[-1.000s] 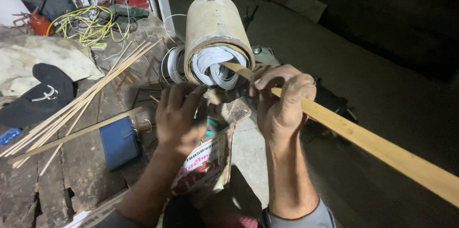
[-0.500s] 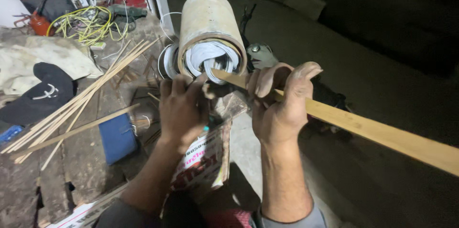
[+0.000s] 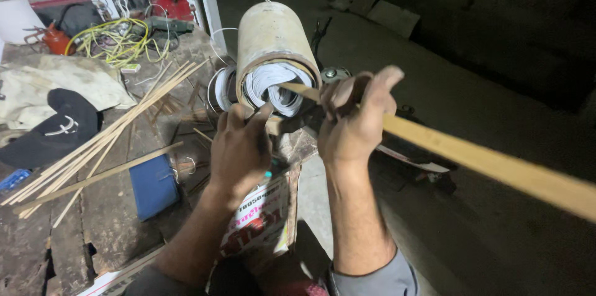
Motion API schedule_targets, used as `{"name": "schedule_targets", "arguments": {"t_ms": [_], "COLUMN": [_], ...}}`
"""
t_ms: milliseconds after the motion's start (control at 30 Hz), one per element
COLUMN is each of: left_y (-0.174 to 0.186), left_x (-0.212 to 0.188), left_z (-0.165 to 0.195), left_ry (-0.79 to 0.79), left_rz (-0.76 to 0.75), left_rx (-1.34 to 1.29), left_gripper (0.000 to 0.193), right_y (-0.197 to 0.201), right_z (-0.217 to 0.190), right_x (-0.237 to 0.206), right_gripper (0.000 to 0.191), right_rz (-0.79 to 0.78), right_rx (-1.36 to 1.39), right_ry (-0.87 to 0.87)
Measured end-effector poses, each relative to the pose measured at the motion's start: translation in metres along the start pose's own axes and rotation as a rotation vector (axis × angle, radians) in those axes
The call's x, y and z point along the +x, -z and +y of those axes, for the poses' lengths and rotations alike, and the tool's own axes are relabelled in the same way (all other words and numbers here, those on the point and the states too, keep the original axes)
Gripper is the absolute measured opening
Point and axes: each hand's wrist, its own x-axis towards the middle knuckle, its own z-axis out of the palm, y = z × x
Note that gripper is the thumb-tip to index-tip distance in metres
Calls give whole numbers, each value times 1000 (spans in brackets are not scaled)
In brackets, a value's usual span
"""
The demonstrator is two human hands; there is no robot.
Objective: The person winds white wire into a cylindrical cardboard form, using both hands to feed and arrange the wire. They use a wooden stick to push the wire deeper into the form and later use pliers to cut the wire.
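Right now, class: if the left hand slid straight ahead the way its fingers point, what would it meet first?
The left hand points up and away toward the beige cylinder. It would most likely meet the cylinder's open end, packed with white coiled strips, just past the fingertips. Depth is unclear from this one view, so contact may already be close.

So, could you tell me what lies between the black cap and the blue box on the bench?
In the head view, a bundle of thin wooden sticks slants across the bench between the black cap and the blue box.

Long pale wooden strip, tip inside tan cylinder of white coils
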Motion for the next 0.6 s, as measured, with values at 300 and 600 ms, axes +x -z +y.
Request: {"name": "schedule_targets", "arguments": {"t_ms": [300, 600], "left_y": [0, 0], "left_x": [-5, 0], "left_z": [3, 11], "left_ry": [35, 52], "left_rz": [44, 43], "left_rx": [-17, 23], "left_gripper": [48, 48], "right_y": [5, 16], "right_z": [-29, 29], "right_x": [-31, -22], "right_gripper": [52, 49], "right_rz": [-96, -86], "right_rx": [66, 33], "right_ry": [-52, 241]}}
